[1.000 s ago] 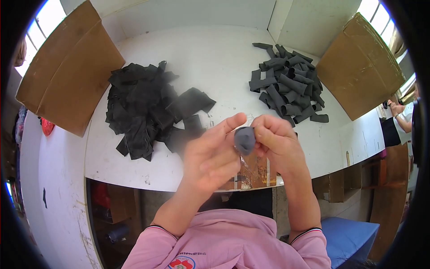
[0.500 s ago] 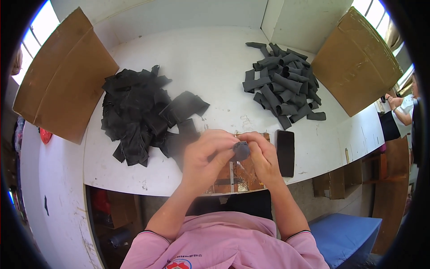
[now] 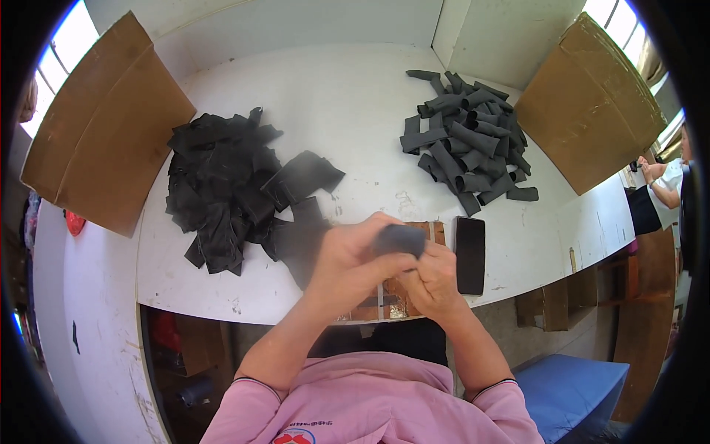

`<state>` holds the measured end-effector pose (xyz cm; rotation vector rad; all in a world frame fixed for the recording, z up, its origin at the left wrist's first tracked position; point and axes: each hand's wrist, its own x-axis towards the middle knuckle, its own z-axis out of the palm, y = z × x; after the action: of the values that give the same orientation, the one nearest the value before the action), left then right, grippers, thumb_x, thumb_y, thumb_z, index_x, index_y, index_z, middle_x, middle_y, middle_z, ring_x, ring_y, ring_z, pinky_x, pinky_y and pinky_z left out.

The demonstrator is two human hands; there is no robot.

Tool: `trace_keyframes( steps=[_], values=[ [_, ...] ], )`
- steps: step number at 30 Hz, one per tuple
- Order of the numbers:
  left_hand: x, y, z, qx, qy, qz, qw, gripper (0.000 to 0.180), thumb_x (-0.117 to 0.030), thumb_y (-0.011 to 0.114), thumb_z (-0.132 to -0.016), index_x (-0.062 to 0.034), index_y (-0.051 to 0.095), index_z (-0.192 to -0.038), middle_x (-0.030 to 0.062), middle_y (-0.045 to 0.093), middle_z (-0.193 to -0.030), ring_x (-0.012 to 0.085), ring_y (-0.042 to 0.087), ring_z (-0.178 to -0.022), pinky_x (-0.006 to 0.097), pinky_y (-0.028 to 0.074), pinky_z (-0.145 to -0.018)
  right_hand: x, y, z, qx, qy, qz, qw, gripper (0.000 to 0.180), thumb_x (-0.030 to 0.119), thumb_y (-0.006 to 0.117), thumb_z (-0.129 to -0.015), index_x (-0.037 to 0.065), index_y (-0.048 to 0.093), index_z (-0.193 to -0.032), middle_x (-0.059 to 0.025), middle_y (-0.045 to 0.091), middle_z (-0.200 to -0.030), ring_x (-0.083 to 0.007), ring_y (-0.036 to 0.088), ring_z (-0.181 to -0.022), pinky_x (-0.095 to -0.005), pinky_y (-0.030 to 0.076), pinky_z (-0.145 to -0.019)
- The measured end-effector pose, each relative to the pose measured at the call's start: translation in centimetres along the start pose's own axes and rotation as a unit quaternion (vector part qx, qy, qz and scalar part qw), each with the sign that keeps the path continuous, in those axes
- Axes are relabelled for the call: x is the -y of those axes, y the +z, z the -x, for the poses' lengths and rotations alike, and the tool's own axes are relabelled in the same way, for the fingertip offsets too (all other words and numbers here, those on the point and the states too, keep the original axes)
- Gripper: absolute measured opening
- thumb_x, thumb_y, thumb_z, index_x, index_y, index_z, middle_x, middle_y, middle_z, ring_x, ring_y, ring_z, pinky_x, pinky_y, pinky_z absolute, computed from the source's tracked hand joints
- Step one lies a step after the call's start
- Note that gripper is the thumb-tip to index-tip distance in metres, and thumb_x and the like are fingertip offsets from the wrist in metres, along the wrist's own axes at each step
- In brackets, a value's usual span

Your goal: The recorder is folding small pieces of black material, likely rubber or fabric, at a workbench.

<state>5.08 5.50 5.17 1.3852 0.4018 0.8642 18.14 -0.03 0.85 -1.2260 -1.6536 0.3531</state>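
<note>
While both hands meet at its near edge, the broad white table (image 3: 355,111) carries everything else. Two large flat brown cardboard sheets lean at its ends, one on the left (image 3: 103,126) and one on the right (image 3: 592,96). A loose heap of flat black fabric pieces (image 3: 222,185) spreads over the left half of the table, and a smaller pile of rolled dark grey fabric strips (image 3: 466,140) lies toward the far right. A slim black rectangular slab (image 3: 470,254) lies just right of the hands, near the table edge. The left hand (image 3: 347,263) is clenched around a small dark grey fabric piece (image 3: 399,238), held just above the table's near edge, and the right hand (image 3: 433,277) grips the same piece from below, the two hands touching.
</note>
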Motion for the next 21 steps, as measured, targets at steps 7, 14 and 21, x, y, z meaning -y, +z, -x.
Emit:
trace_keyframes(
  steps=[7,14,21],
  values=[
    [0.2,-0.3,-0.9,0.092,-0.095,-0.244,0.961,0.016,-0.011,0.062,-0.070,-0.0011,0.060,-0.082,0.0133,0.058,-0.078,0.0229,0.055,-0.072,0.031,0.042,-0.065,-2.1,0.4,1.9,0.082,0.040,0.042,0.995,0.012,0.014,0.049,-0.079,0.003,0.053,-0.084,-0.0116,0.056,-0.073,-0.0331,0.055,-0.066,-0.0384,0.044,-0.055],
    [0.5,0.7,1.0,-0.100,-0.003,-0.031,0.995,0.013,-0.006,0.060,-0.075,-0.0009,0.061,-0.087,0.0093,0.060,-0.077,0.0144,0.056,-0.068,0.023,0.043,-0.061,-0.5,-1.4,-0.1,0.145,0.079,0.067,0.984,0.009,0.011,0.054,-0.075,0.004,0.054,-0.080,-0.0119,0.053,-0.067,-0.0316,0.055,-0.063,-0.0382,0.044,-0.054],
    [1.4,-0.8,-0.1,0.021,0.104,-0.197,0.975,0.013,-0.011,0.061,-0.078,0.0016,0.060,-0.076,0.0052,0.059,-0.071,0.0070,0.050,-0.062,0.019,0.040,-0.054,-2.3,1.4,2.3,0.049,0.045,0.003,0.998,0.011,0.017,0.053,-0.079,0.006,0.055,-0.080,-0.0104,0.055,-0.069,-0.0304,0.055,-0.063,-0.0376,0.043,-0.053]
  ],
)
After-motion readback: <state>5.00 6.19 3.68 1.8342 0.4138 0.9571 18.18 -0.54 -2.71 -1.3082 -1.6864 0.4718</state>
